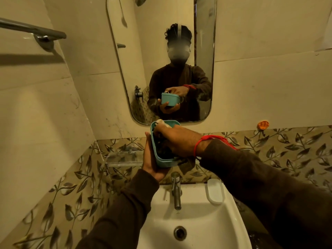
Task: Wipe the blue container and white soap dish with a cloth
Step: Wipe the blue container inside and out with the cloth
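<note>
Left hand: we are cupping the container from below and from its left, palm curled around the wall, holding it up in the air above the sink.
Container: one, blue, tilted with its opening facing right; we are holding it just in front of the mirror's lower edge, above the tap.
Cloth: one, dark; we are pushing most of it inside the container, and a corner is hanging out below the rim. A pale scrap is showing at the far rim, and we cannot tell what it is.
Right hand: we are reaching into the container with fingers curled down on the cloth, pressing it against the inside; the fingertips are hidden.
Soap dish: one, white, lying on the sink's rim to the right of the tap, untouched; we judge it is waiting its turn.
Risk: we are holding the container by one cupped hand only, so a hard push from the right hand could be tipping it out of the palm into the sink; the hanging corner could be catching on the tap.
Count: two hands, one container, one cloth, one soap dish, one tap, one sink.
</note>
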`<state>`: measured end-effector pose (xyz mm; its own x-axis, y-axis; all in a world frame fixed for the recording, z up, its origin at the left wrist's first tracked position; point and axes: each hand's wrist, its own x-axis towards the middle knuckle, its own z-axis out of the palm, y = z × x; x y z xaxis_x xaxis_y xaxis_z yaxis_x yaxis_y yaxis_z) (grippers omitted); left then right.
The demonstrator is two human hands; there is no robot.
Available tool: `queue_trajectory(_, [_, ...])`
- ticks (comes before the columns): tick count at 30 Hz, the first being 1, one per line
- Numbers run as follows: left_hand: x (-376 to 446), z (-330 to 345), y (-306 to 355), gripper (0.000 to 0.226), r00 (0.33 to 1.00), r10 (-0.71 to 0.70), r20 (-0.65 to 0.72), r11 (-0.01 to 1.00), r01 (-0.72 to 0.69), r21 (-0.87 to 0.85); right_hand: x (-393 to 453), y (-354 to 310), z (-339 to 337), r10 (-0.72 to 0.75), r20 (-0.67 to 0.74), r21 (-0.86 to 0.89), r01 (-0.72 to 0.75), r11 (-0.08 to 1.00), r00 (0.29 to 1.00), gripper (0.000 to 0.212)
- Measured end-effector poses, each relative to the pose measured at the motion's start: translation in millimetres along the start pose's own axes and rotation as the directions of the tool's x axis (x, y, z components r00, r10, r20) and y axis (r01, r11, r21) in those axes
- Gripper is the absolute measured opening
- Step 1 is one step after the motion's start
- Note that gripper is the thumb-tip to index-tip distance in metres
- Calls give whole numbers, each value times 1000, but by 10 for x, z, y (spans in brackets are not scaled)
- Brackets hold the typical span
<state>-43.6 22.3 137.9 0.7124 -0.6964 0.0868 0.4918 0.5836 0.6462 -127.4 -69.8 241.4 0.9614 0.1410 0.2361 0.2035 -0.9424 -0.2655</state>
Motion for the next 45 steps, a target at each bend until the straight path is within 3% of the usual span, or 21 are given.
queue_trajectory(2, [18,-32,37,70,1000,3,-1,1000,-3,19,2,13,9,3,20,60,-4,998,1000,46])
queue_trajectory(12, [13,-61,70,73,995,-96,-29,992,98,78,-75,-29,-50,-47,263,-41,60,997,964,33])
queue_trajectory(18, [-35,-34,52,75,975,-219,-33,974,220,44,-129,-59,-71,54,412,-269,65,961,910,41])
queue_trajectory(22, [-34,9,65,76,964,-259,-55,958,263,114,-164,-52,-129,120,484,-380,85,921,867,44])
queue_trajectory(25, [-36,79,43,79,958,-272,-94,943,285,173,-170,-38,-41,119,426,-490,118,864,897,42])
queue_trajectory(28, [-31,118,73,82,951,-291,-102,931,306,201,-155,-115,63,95,404,-671,224,707,910,49])
queue_trajectory(32, [-57,160,154,74,938,-340,-67,928,347,137,-154,-35,-92,12,192,-766,142,627,981,36])
queue_trajectory(34, [-71,186,156,75,923,-379,-71,916,384,111,-155,45,-138,-16,111,-784,98,613,994,29])
queue_trajectory(38, [-64,209,111,75,910,-400,-113,904,412,117,-143,35,-76,40,90,-808,49,587,995,41])
queue_trajectory(45, [-62,216,199,77,919,-382,-102,913,392,116,-180,80,-19,-31,-141,-713,-80,696,989,42])
